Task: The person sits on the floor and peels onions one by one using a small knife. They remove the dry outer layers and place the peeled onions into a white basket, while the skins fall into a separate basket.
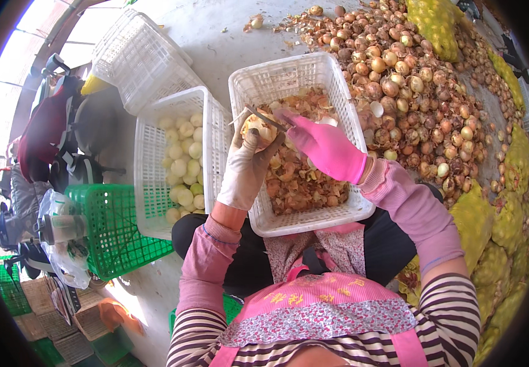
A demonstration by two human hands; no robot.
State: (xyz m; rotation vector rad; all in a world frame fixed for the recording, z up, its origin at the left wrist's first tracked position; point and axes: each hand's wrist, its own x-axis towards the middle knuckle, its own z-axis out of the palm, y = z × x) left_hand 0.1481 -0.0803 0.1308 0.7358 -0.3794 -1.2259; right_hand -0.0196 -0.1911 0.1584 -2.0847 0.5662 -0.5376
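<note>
My left hand (248, 160), in a white glove, grips a brown onion (259, 130) with part of its skin loose. In a pink glove, my right hand (321, 144) holds a knife (265, 118), whose dark blade lies across the top of the onion. Both are above a white plastic crate (310, 225) on my lap side, which holds many brown onion skins (310, 192). Left of it stands a second white crate (205, 151) with peeled pale onions (179, 167).
A large heap of unpeeled onions (411, 96) spreads at the right, with yellow mesh sacks (471, 220) of onions beside it. At the left are an empty-looking white crate (142, 50), a green crate (113, 229) and a lidded bottle (64, 228) in a plastic bag.
</note>
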